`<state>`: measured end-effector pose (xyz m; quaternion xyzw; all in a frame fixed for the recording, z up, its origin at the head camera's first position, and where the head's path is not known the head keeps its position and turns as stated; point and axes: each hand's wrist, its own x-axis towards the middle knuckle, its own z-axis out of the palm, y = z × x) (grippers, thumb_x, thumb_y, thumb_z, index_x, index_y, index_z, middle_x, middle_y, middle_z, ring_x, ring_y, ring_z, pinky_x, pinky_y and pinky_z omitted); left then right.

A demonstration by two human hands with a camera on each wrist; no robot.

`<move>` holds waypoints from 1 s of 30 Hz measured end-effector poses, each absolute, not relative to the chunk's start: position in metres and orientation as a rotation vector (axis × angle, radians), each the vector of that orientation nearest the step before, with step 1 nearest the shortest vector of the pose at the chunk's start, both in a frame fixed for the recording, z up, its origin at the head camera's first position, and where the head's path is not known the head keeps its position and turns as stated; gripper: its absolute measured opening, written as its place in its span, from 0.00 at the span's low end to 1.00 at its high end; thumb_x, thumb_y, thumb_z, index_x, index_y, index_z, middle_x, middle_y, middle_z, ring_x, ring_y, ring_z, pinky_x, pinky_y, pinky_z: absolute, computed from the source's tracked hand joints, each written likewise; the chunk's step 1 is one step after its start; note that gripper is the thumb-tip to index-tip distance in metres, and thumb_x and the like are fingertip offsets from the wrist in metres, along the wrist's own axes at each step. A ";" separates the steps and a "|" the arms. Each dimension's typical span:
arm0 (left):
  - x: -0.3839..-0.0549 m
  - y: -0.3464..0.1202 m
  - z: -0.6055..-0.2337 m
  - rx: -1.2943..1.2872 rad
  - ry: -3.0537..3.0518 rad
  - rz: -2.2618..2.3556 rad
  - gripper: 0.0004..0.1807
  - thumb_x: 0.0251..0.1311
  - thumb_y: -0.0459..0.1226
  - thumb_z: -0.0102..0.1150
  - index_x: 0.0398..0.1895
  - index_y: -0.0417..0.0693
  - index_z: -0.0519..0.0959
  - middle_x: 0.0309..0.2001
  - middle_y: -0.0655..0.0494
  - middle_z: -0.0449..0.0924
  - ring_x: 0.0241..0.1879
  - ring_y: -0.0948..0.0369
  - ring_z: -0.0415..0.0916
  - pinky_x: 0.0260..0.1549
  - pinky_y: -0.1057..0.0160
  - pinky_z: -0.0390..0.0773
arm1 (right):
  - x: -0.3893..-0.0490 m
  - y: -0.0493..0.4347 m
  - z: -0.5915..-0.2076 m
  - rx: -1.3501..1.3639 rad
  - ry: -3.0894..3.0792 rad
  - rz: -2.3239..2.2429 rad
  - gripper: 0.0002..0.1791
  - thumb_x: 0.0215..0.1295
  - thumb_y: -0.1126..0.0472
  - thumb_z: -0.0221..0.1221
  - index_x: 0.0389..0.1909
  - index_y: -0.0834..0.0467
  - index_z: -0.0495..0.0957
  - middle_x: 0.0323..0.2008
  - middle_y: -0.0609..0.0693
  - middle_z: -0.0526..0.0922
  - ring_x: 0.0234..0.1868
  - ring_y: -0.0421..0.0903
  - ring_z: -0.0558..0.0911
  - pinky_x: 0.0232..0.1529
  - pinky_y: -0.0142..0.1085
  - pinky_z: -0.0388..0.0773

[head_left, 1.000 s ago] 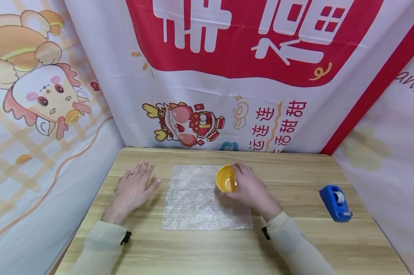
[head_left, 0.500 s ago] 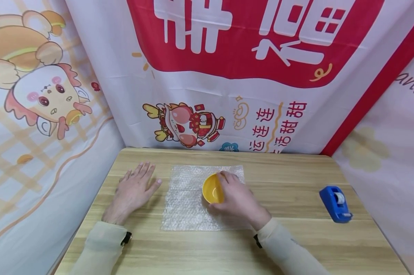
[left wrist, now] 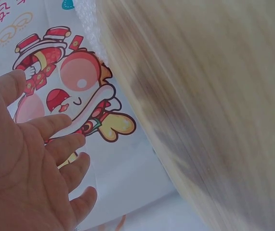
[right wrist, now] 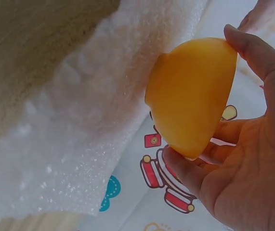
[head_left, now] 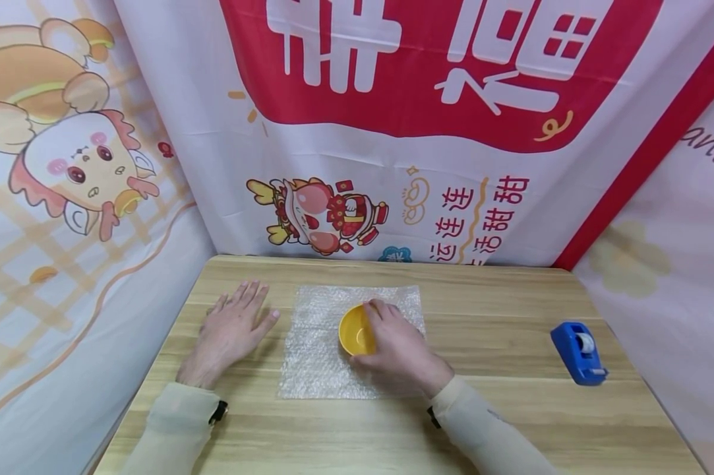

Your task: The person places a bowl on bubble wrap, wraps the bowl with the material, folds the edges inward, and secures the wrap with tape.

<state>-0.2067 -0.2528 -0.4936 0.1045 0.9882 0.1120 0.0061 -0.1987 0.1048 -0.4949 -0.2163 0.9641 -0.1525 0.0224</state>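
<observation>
A small yellow bowl (head_left: 353, 331) is over the middle of a square sheet of bubble wrap (head_left: 311, 359), its mouth facing up. My right hand (head_left: 399, 348) grips it by the rim from the right. In the right wrist view the thumb and fingers are spread around the rim of the bowl (right wrist: 195, 91), and its base is close to the bubble wrap (right wrist: 70, 125); whether they touch, I cannot tell. To the left of the sheet, my left hand (head_left: 229, 333) lies palm down near the table, fingers spread and holding nothing.
A blue tape dispenser (head_left: 578, 354) with a roll of tape stands at the right side of the wooden table (head_left: 511, 303). Printed cloth hangings (head_left: 214, 165) rise behind the table and along both sides.
My right hand has carried the bowl left and slightly toward me, from the sheet's upper right part to its middle. The left hand has stayed in place.
</observation>
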 end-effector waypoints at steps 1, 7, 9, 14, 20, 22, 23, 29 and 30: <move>-0.207 -0.252 -0.494 0.327 3.091 0.351 0.46 0.94 0.64 0.40 0.97 0.42 0.55 0.96 0.35 0.48 0.96 0.32 0.48 0.94 0.23 0.46 | -0.199 0.105 -0.496 -0.666 2.982 -0.480 0.65 0.63 0.32 0.83 0.91 0.61 0.66 0.87 0.60 0.73 0.85 0.61 0.77 0.86 0.56 0.82; -0.207 -0.252 -0.495 0.330 3.096 0.349 0.46 0.94 0.63 0.40 0.96 0.41 0.56 0.96 0.35 0.50 0.96 0.32 0.50 0.94 0.23 0.46 | -0.206 0.109 -0.500 -0.618 2.929 -0.564 0.66 0.63 0.31 0.83 0.91 0.63 0.66 0.87 0.64 0.73 0.83 0.63 0.78 0.83 0.60 0.85; -0.207 -0.253 -0.496 0.330 3.098 0.344 0.46 0.94 0.64 0.40 0.96 0.41 0.57 0.96 0.35 0.50 0.96 0.33 0.50 0.95 0.24 0.47 | -0.208 0.112 -0.500 -0.595 2.910 -0.587 0.67 0.63 0.31 0.84 0.91 0.63 0.65 0.87 0.64 0.73 0.82 0.63 0.79 0.83 0.60 0.85; -0.208 -0.253 -0.498 0.335 3.100 0.336 0.46 0.94 0.63 0.41 0.96 0.41 0.58 0.96 0.35 0.50 0.96 0.33 0.51 0.94 0.24 0.48 | -0.214 0.121 -0.497 -0.560 2.884 -0.611 0.67 0.62 0.32 0.85 0.91 0.62 0.65 0.87 0.63 0.73 0.80 0.62 0.80 0.82 0.60 0.85; -0.208 -0.251 -0.500 0.367 3.087 0.332 0.45 0.94 0.62 0.42 0.96 0.41 0.57 0.96 0.35 0.50 0.96 0.32 0.50 0.94 0.24 0.50 | -0.221 0.134 -0.495 -0.504 2.861 -0.617 0.68 0.62 0.33 0.86 0.92 0.61 0.63 0.89 0.63 0.70 0.82 0.64 0.78 0.84 0.62 0.83; -0.208 -0.250 -0.500 0.376 3.085 0.333 0.45 0.94 0.62 0.42 0.96 0.41 0.57 0.96 0.35 0.50 0.96 0.32 0.51 0.94 0.24 0.50 | -0.223 0.139 -0.495 -0.488 2.861 -0.619 0.68 0.62 0.34 0.86 0.92 0.62 0.63 0.89 0.63 0.70 0.83 0.64 0.77 0.86 0.62 0.81; -0.208 -0.249 -0.500 0.378 3.085 0.331 0.44 0.94 0.62 0.42 0.96 0.41 0.57 0.96 0.35 0.50 0.96 0.33 0.51 0.94 0.24 0.50 | -0.225 0.142 -0.495 -0.481 2.861 -0.622 0.68 0.62 0.34 0.86 0.92 0.62 0.63 0.89 0.64 0.71 0.83 0.65 0.77 0.86 0.62 0.81; -0.208 -0.240 -0.497 0.433 3.086 0.338 0.43 0.94 0.60 0.46 0.95 0.41 0.59 0.95 0.35 0.52 0.95 0.33 0.52 0.94 0.25 0.51 | -0.231 0.150 -0.495 -0.456 2.833 -0.642 0.68 0.63 0.36 0.86 0.93 0.62 0.62 0.91 0.65 0.68 0.87 0.66 0.74 0.90 0.63 0.75; -0.208 -0.237 -0.496 0.455 3.085 0.340 0.43 0.94 0.59 0.47 0.95 0.40 0.59 0.95 0.35 0.53 0.95 0.33 0.53 0.94 0.24 0.52 | -0.231 0.150 -0.495 -0.451 2.825 -0.650 0.68 0.63 0.36 0.86 0.93 0.62 0.62 0.91 0.65 0.67 0.88 0.67 0.73 0.91 0.63 0.74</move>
